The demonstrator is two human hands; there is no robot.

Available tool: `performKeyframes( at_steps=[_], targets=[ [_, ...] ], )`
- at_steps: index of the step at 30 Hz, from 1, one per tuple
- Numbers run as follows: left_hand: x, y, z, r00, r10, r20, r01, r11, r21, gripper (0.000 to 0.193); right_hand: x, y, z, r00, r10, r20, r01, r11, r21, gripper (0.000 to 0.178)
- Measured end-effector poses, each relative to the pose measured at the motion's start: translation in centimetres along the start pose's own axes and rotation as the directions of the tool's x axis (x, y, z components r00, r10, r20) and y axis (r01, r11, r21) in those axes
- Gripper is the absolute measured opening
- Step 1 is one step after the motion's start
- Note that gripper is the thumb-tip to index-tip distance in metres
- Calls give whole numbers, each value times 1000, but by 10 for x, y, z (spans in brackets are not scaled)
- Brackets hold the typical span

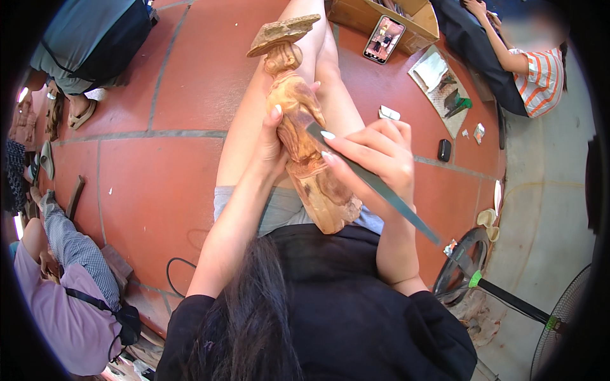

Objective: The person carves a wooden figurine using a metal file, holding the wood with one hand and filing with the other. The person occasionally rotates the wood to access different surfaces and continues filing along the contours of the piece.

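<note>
A carved wooden figurine [293, 95] with a flat, hat-like top and a thick, rough base leans over my lap, its base close to my body. My left hand [272, 143] is wrapped round its middle, the thumb in front and other fingers behind. Between the fingers of my right hand [384, 155] is a long, thin, flat grey-green strip [395, 199], which looks like a file or a strip of abrasive. Its upper end lies against the lower robe of the carving. The far end points down to the right, away from the wood.
A phone [384, 39] leans on a cardboard box [416, 25]. To the right are a sheet with carving tools [454, 101], a small black case [444, 150] and a standing fan [508, 293]. People sit at left and upper right on the red tiled floor [184, 76].
</note>
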State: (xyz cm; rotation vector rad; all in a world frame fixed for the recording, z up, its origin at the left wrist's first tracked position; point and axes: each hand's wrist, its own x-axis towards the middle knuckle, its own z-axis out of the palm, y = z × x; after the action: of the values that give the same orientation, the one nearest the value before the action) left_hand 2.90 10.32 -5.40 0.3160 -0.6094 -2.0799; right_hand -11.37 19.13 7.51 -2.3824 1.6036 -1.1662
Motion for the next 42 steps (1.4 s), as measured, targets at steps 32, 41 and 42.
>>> performKeyframes(
  at_steps=[32,41,42],
  targets=[
    [2,2,5,999,-30,-37,26,995,-99,65,-5,9,-24,993,29,111,-27,999,-19,19],
    [1,-2,5,997,-41,-69,33,994,-108,67,-13,13,-28,976,61,211,-58,998,-17,18],
    [1,-2,4,996,-51,-76,42,992,-115,67,-12,13,-27,982,58,180,-61,998,10,18]
  ],
)
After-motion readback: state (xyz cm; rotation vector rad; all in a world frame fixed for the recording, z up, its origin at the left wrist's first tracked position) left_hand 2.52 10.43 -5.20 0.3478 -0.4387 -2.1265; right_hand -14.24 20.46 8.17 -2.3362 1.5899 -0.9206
